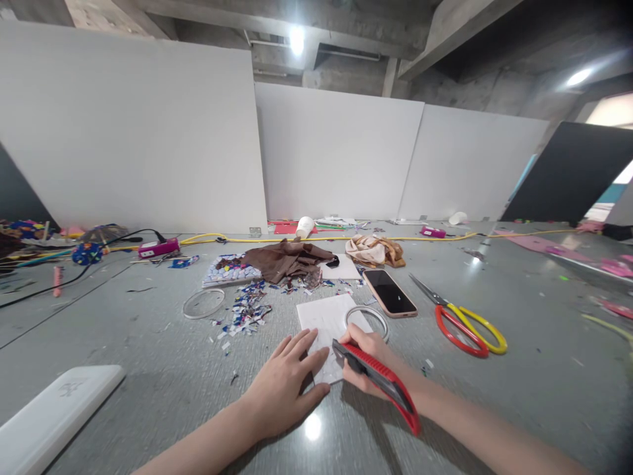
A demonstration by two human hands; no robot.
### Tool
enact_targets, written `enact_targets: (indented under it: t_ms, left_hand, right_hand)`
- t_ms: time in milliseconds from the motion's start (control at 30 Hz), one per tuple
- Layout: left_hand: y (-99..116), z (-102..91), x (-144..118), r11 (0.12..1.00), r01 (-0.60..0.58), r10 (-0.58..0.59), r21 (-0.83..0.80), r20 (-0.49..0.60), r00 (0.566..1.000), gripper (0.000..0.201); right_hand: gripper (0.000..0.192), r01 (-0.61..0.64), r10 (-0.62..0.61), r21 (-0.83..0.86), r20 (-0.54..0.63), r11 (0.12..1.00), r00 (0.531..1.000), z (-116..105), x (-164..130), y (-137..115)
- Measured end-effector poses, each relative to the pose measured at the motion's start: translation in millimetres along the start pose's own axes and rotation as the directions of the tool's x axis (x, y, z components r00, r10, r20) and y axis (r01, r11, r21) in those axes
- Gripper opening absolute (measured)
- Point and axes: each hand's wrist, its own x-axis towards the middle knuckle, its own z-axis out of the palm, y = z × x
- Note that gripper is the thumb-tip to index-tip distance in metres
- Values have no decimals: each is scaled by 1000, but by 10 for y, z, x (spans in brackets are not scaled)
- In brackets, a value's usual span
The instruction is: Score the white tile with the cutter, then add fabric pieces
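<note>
Gripping a red utility knife (pixel 378 381) in your closed right hand (pixel 368 359), you have its dark tip resting on the near right edge of a white tile (pixel 326 323) that lies flat on the grey table (pixel 148 356). Your left hand (pixel 287 382) lies open, palm down, fingers pressing the tile's near left corner. A clear ring (pixel 366 316) sits at the tile's far right, possibly overlapping it. A phone (pixel 390 292) and red-and-yellow scissors (pixel 462 318) lie further right.
</note>
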Motion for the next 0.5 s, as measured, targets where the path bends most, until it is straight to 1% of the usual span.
enact_targets:
  t_ms: [233, 367, 500]
  left_hand:
    - [0, -2, 1, 1000, 3, -3, -10, 17, 1000, 42]
    - [6, -7, 0, 1000, -1, 1, -11, 5, 1000, 42]
    - [9, -10, 0, 1000, 2, -2, 0, 14, 1000, 42]
  right_hand:
    - [22, 2, -2, -7, -3, 1000, 1000, -16, 9, -41]
    - [27, 4, -4, -1, 1, 1000, 1000, -24, 27, -67]
    - [26, 16, -16, -18, -13, 1000, 1000, -29, 27, -77]
